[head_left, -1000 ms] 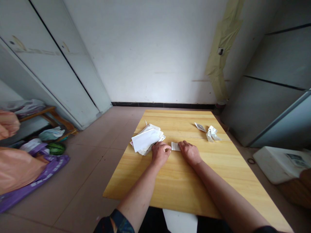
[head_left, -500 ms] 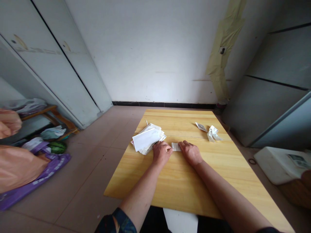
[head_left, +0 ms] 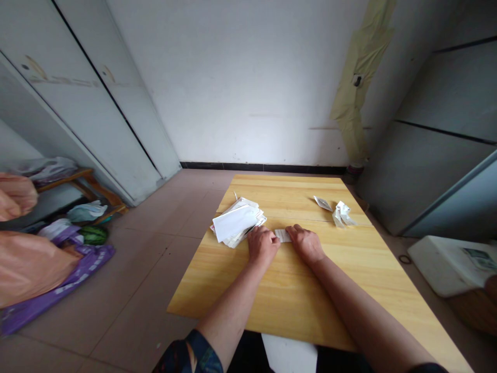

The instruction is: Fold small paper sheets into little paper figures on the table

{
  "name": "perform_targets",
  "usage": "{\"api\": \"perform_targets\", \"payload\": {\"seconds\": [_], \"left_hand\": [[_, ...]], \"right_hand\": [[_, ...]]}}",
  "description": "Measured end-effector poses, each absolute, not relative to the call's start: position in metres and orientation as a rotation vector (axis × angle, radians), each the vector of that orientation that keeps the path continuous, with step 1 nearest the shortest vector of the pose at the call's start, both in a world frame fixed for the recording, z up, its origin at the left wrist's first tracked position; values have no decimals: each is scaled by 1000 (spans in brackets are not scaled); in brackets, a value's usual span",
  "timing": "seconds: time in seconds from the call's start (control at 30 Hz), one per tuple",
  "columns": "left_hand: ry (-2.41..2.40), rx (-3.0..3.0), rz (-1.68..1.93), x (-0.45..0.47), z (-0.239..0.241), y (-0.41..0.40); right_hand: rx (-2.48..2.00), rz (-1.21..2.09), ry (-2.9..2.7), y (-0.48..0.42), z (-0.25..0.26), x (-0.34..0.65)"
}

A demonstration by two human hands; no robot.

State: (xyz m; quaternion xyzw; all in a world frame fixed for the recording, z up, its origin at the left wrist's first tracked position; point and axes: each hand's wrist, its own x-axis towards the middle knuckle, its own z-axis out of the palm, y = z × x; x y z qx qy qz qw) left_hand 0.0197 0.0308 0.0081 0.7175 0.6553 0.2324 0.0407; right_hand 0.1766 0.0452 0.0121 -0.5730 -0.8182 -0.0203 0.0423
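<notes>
A small pale slip of paper [head_left: 283,235] with faint printed lines lies on the wooden table between my two hands. My left hand [head_left: 264,244] is closed, its thumb and fingertips pinched at the slip's left end. From the other side my right hand [head_left: 306,243] grips the slip's right end, fingers bent over it and pressed together. Just beyond my left hand sits an untidy pile of papers [head_left: 235,224], with a blank white sheet on top. My fingers cover both ends of the slip.
Toward the table's [head_left: 295,290] far right lie a flat paper packet [head_left: 322,203] and a crumpled white paper [head_left: 342,213]. A white box [head_left: 442,264] stands on the floor to the right. Bags and a watermelon [head_left: 93,235] are at the left, by a low wooden stand [head_left: 91,189].
My left hand has shifted slightly to the right along the slip. My right hand stays on its right end. The whole view has moved very slightly.
</notes>
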Motion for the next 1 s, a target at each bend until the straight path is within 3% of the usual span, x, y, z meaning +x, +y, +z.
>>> {"api": "perform_targets", "payload": {"seconds": [1.0], "left_hand": [[2138, 2220, 453, 33, 13, 29]], "right_hand": [[-1877, -68, -2411, 49, 11, 172]]}}
